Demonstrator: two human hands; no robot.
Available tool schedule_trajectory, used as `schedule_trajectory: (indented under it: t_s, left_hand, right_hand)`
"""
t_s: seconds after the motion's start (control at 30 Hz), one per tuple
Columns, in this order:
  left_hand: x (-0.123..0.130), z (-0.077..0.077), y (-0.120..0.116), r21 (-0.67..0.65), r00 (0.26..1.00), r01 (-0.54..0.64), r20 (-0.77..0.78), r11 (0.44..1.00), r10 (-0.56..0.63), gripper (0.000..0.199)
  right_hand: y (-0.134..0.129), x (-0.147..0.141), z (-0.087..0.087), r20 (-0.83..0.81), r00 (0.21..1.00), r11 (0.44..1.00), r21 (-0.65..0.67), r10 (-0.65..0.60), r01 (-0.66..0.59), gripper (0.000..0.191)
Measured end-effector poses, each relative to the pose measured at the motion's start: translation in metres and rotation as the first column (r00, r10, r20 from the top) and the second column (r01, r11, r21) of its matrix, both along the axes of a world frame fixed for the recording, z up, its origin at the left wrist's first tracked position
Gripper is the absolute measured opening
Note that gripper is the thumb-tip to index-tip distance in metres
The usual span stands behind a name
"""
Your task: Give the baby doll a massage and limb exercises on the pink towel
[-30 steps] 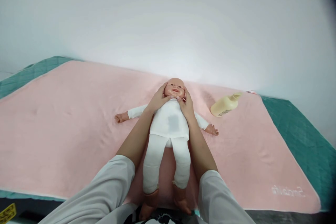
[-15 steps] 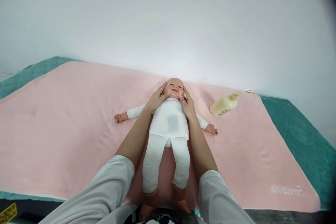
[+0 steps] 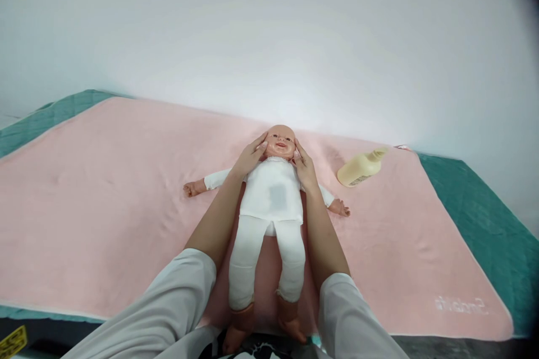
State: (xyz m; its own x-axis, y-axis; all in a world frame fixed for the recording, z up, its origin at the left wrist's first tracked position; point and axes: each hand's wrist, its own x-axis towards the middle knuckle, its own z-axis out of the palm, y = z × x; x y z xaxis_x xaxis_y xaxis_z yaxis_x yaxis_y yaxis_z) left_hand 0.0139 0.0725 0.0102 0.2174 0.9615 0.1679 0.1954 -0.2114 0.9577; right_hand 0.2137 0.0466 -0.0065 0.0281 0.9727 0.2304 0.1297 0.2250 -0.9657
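Observation:
A baby doll [image 3: 272, 196] in white long-sleeved clothes lies on its back, arms spread and feet towards me. My left hand [image 3: 251, 156] is cupped round the left side of its head, the thumb resting by the cheek. On the other side of the head my right hand [image 3: 304, 166] curves the same way, its thumb near the jaw. The two hands hold the head between them, fingertips beside the temples. Parts of the doll's upper arms are hidden behind my forearms. A grey patch shows on the doll's shirt front.
A pale yellow pump bottle [image 3: 359, 169] leans to the right of the doll. Beneath everything is a pink blanket [image 3: 126, 196], spread over a green cover [image 3: 480, 202]. A white wall [image 3: 269, 33] rises behind the far edge.
Both thumbs have slid outward from the doll's chin and cheeks to the sides of its face. The doll and the bottle have stayed in place.

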Motion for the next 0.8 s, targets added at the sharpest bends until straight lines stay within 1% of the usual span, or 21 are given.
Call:
schedule_trajectory:
  t_s: [0.17,0.3,0.43,0.57,0.67,0.8]
  left_hand:
    - [0.0,-0.002,0.001,-0.011,1.0,0.01,0.008,1.0,-0.01,0.071]
    - [0.001,-0.002,0.001,-0.022,1.0,-0.013,0.023,1.0,0.014,0.078]
    - [0.005,0.001,-0.003,-0.089,0.995,-0.022,0.09,0.996,0.03,0.087]
    - [0.01,0.007,-0.01,-0.13,0.986,-0.06,0.146,0.99,0.079,0.092]
    - [0.013,0.01,-0.012,-0.133,0.984,-0.079,0.149,0.988,0.099,0.092]
    - [0.014,0.01,-0.013,-0.136,0.987,-0.079,0.129,0.988,0.097,0.097]
  right_hand:
    - [-0.002,-0.002,0.004,0.004,1.0,1.0,-0.01,-0.011,0.011,0.077]
    - [-0.006,-0.006,0.008,0.002,1.0,1.0,-0.02,-0.013,0.013,0.081]
    - [-0.005,-0.009,0.005,-0.004,1.0,0.999,-0.035,-0.025,0.025,0.084]
    - [-0.005,-0.013,0.001,0.043,0.997,0.997,-0.009,-0.071,0.071,0.086]
    - [-0.006,-0.016,0.0,0.078,0.991,0.994,0.005,-0.106,0.106,0.084]
    - [-0.005,-0.017,-0.002,0.09,0.987,0.991,0.023,-0.135,0.133,0.082]
